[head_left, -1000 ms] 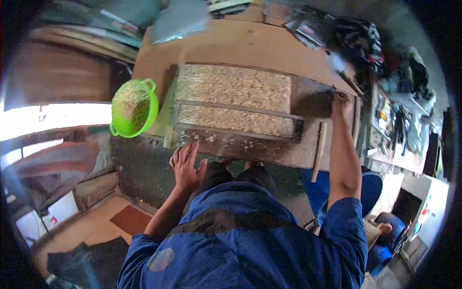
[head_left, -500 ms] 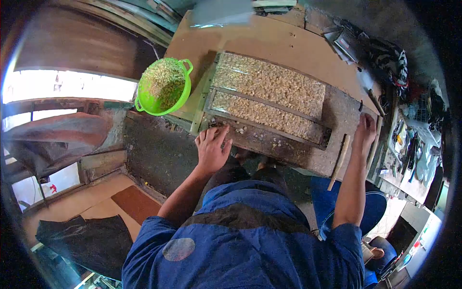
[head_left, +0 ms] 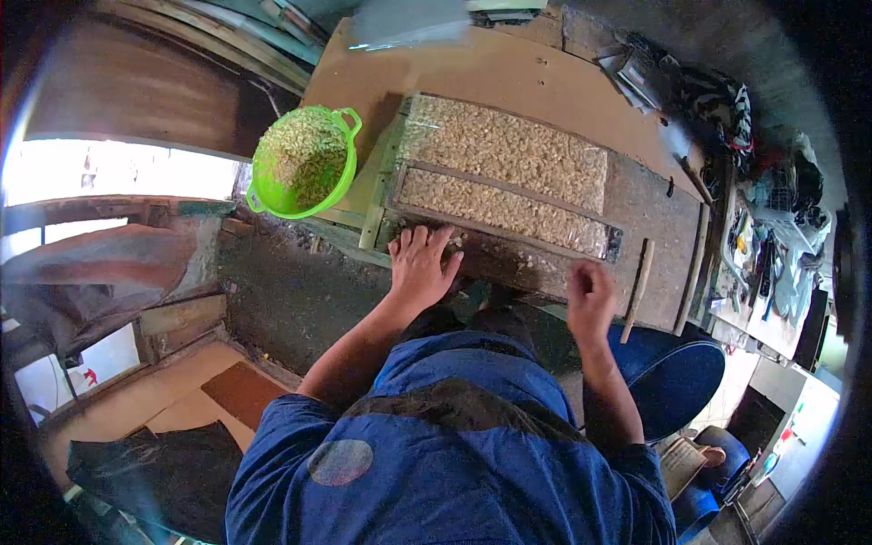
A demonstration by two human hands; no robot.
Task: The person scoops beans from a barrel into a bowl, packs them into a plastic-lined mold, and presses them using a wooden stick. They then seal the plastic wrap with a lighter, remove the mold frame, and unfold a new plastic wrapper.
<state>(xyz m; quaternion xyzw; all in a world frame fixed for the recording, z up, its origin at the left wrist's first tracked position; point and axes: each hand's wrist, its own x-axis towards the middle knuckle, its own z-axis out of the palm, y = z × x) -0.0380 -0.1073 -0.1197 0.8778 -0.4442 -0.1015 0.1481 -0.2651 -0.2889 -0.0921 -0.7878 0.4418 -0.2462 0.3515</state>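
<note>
Pale flakes under clear plastic (head_left: 509, 150) lie in a flat layer on the wooden board, with a narrow frame (head_left: 509, 189) across their near part. My left hand (head_left: 422, 265) rests at the board's near edge, fingers apart, below the frame's left end. Near the frame's right end, my right hand (head_left: 590, 295) has its fingers curled together; anything inside them is too small or hidden to make out. A wooden stick (head_left: 639, 289) lies just right of it. The green colander (head_left: 341, 186) at the left holds more flakes.
A small dark object (head_left: 670, 187) lies on the board at the right. A long wooden strip (head_left: 694, 268) runs along the right edge. Beneath that side stands a blue barrel (head_left: 677, 386). Clear plastic sheets (head_left: 409, 23) are at the far side.
My right hand has moved from the board's right side leftward and nearer to me, beside the frame's right end. My left hand stays at the near edge, and the view has shifted.
</note>
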